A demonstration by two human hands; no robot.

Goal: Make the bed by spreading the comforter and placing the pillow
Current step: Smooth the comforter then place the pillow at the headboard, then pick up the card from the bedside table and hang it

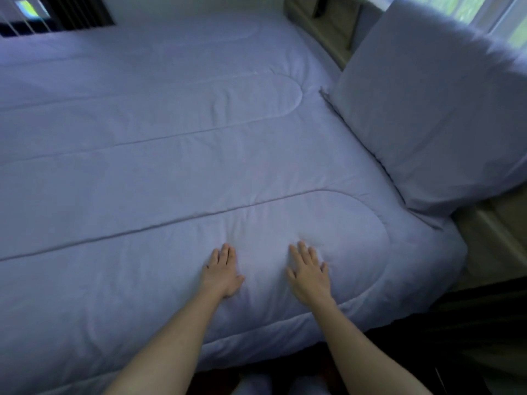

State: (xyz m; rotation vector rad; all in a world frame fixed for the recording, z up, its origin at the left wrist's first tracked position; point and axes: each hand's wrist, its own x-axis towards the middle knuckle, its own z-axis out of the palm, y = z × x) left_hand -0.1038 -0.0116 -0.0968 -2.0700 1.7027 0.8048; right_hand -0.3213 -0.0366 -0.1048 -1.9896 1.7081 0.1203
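Observation:
A pale lavender quilted comforter [159,155] lies spread flat over the bed, with stitched seams running across it. A matching pillow [433,121] leans at the head of the bed on the right, touching the comforter's top edge. My left hand [222,273] lies palm down on the comforter near the bed's near edge, fingers close together. My right hand [309,273] presses flat beside it, fingers spread, with small wrinkles in the fabric around the fingertips. Neither hand holds anything.
A light wooden headboard or shelf [322,29] stands behind the pillow. A window [484,15] is at the top right. A dark vent-like panel [57,12] shows at the top left. Dark floor [470,337] lies to the lower right.

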